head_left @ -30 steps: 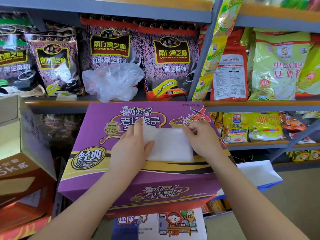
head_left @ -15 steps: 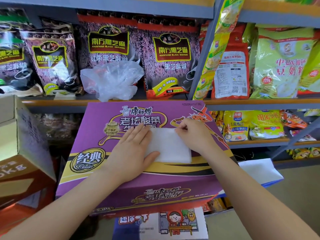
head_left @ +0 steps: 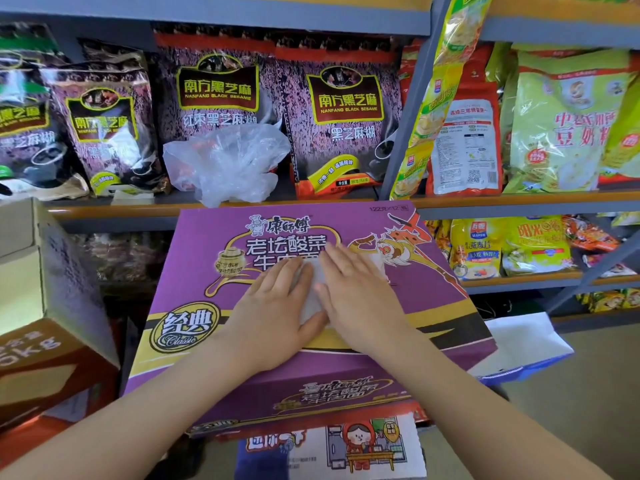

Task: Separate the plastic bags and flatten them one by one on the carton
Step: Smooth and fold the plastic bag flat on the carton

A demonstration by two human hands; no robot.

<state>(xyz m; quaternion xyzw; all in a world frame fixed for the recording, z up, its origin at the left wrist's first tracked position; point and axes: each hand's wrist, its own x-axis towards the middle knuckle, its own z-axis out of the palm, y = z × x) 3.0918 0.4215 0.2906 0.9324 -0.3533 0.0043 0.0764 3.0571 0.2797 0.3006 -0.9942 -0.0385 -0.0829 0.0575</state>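
Observation:
A purple carton (head_left: 207, 271) lies flat in front of me below the shelf. A small folded white plastic bag (head_left: 313, 299) lies on its top, mostly hidden under my hands. My left hand (head_left: 273, 313) presses flat on the bag's left part with straight fingers. My right hand (head_left: 360, 289) lies flat over the bag's right part, its fingers pointing up and left. A crumpled clear plastic bag (head_left: 228, 164) sits on the shelf behind the carton.
Shelves hold purple sesame packets (head_left: 214, 98) at the back and green and yellow packets (head_left: 564, 123) to the right. A brown open box (head_left: 45, 306) stands at left. A white and blue bag (head_left: 519, 348) lies right of the carton.
My right hand has let go of the bag's upper right corner and moved left onto it, palm flat. Both hands now lie close together over the bag.

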